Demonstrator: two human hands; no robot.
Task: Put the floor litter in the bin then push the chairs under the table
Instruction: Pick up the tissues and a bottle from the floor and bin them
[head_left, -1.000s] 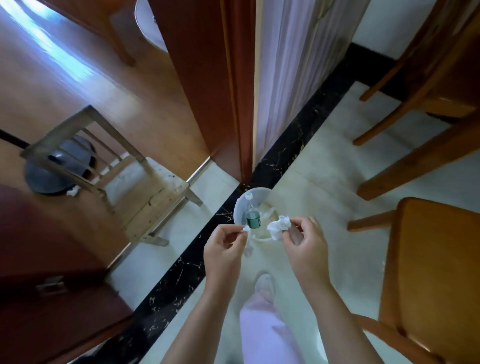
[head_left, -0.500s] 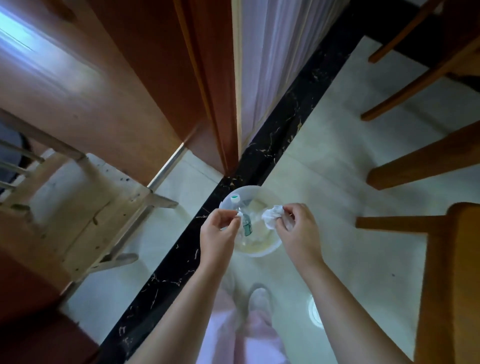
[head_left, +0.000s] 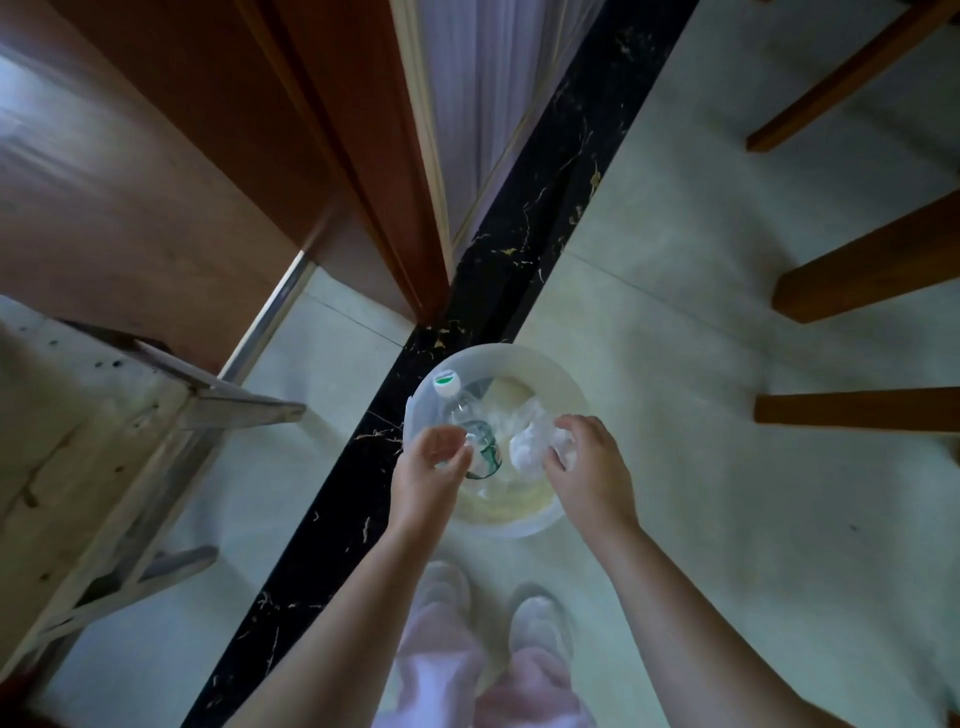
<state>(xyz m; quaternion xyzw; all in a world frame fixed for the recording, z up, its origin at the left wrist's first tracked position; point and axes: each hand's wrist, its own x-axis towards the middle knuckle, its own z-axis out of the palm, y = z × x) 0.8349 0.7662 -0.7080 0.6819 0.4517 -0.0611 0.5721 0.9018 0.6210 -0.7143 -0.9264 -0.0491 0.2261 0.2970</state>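
Observation:
A round translucent white bin stands on the pale floor by my feet. Inside it a clear plastic bottle with a white and green cap leans against the left wall, next to crumpled plastic. Both hands are over the bin's opening. My right hand grips a crumpled white tissue just above the rim. At the bin's left side, my left hand pinches a small white scrap between thumb and fingertips.
Brown wooden chair legs reach in from the right edge. At the left a pale, worn wooden chair stands close. A red-brown door frame and a white curtain rise behind the bin. A black marble strip crosses the floor.
I have come closer to the bin and look more steeply down. Both hands moved from in front of the bin to directly over its opening, still holding the paper.

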